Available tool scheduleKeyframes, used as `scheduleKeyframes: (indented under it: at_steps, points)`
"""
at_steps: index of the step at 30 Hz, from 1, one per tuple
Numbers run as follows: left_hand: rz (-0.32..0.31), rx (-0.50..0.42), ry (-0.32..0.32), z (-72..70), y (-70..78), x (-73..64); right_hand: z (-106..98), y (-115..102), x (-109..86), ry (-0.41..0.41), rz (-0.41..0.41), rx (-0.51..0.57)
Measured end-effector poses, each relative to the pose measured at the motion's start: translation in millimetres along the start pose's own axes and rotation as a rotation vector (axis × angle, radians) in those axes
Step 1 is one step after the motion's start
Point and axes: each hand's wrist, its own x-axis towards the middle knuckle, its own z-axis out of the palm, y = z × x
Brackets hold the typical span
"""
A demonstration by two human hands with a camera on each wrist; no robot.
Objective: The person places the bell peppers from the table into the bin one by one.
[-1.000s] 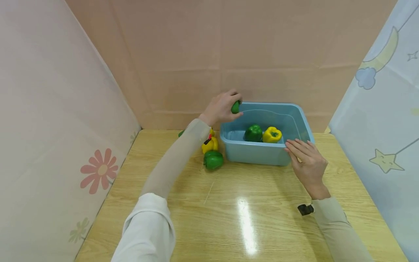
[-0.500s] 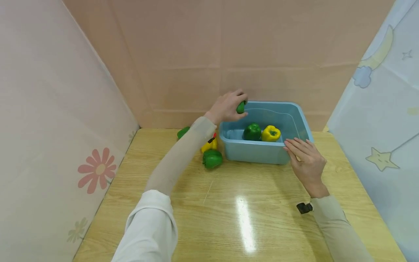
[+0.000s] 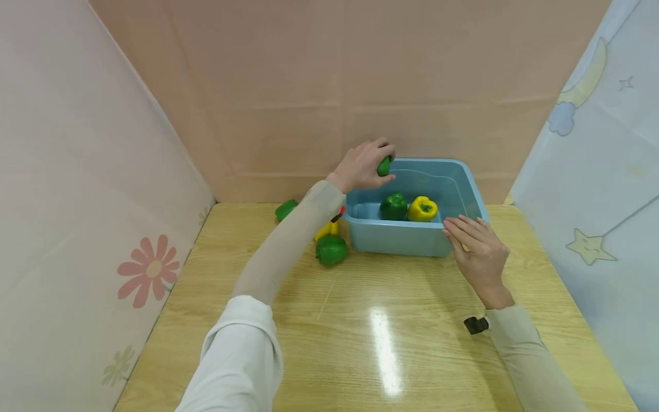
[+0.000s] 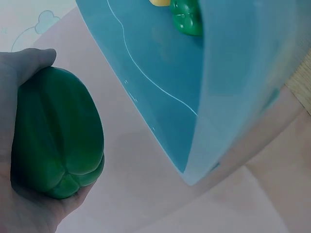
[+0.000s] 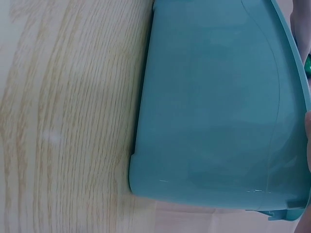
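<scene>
My left hand holds a green bell pepper above the left rear part of a blue plastic bin. Up close in the left wrist view, thumb and fingers wrap the held pepper, which is apart from the bin wall. Inside the bin sit a green bell pepper and a yellow one, side by side. My right hand rests on the bin's front right rim with its fingers straight. Only slivers of that hand show in the right wrist view.
Left of the bin, a green pepper lies on the wooden table. Behind it is a yellow pepper, partly hidden by my left forearm. Another green pepper lies farther back. Cloth-covered walls enclose the back and sides.
My left hand has carried the green pepper rightward, from the bin's left edge to over its rear left part. My right hand stays on the rim.
</scene>
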Motion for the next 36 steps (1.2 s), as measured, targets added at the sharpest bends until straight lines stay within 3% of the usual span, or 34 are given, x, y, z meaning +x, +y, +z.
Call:
scheduleKeyframes:
  at_steps: [36]
  points:
    - [-0.04,-0.045,-0.022,3.6,-1.9,-0.1,2.6,-4.7,-2.6,0.007,-0.004,0.019]
